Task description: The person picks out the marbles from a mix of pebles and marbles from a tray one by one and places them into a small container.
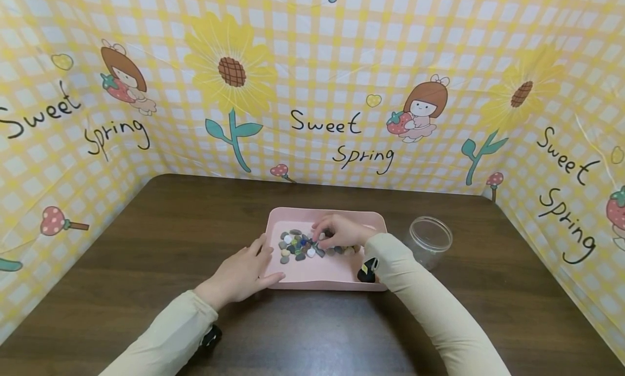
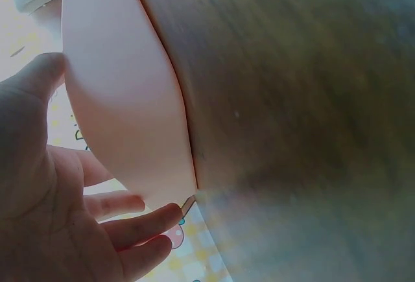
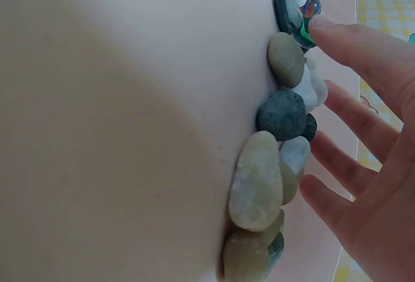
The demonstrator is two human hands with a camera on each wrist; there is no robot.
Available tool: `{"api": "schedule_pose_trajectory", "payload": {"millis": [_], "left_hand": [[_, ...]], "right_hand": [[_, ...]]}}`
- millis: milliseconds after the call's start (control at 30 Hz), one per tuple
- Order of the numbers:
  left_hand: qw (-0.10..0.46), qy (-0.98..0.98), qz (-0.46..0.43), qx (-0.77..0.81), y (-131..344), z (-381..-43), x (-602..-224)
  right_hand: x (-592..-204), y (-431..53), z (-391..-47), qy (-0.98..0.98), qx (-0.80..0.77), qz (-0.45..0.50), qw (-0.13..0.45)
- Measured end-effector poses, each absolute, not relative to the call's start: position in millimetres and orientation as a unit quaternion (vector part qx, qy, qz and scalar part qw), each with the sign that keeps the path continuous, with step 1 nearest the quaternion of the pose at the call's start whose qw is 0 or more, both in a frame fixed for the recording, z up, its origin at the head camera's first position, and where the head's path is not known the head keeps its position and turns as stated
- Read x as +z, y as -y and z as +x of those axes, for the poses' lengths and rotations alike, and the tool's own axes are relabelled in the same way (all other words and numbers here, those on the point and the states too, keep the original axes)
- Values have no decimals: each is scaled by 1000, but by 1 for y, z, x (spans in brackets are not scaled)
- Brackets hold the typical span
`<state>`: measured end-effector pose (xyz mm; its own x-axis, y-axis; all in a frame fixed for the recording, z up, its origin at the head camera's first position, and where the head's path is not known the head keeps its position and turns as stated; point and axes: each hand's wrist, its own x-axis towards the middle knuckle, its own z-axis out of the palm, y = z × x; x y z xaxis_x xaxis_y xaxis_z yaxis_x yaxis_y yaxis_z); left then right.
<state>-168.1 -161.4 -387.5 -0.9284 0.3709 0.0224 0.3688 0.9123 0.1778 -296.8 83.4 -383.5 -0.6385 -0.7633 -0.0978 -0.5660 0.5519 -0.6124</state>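
Note:
A pink tray (image 1: 319,274) stands on the table, with a pile of pebbles and glass marbles (image 1: 295,248) spread across its middle. My left hand (image 1: 240,272) rests at the tray's left side, thumb by the near rim and fingers loosely extended along the wall. Over the right part of the pile is my right hand (image 1: 344,231), its fingers lightly bent among the stones. Seen from the right wrist, the thumb (image 3: 353,48) touches near a green marble (image 3: 307,34), while the other fingertips lie behind a row of pebbles (image 3: 257,181). Nothing shows between them.
A clear round jar (image 1: 429,240) stands to the right of the tray, close to the right forearm. Dark wood table (image 1: 122,267) surrounds the tray. Yellow checked cloth (image 1: 312,67) hangs behind and on both sides.

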Motion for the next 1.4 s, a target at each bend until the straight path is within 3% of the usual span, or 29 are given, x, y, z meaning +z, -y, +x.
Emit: {"api": "schedule_pose_trajectory", "payload": {"millis": [800,1400], "left_hand": [[14,-978,185,92,160,-168,-385],[17,-978,183,93,160,-167,-385]], "right_hand": [[-378,-93,-297,-863,-306,-366,167],[-357,-107,-297,-854,-330,-387,114]]}}
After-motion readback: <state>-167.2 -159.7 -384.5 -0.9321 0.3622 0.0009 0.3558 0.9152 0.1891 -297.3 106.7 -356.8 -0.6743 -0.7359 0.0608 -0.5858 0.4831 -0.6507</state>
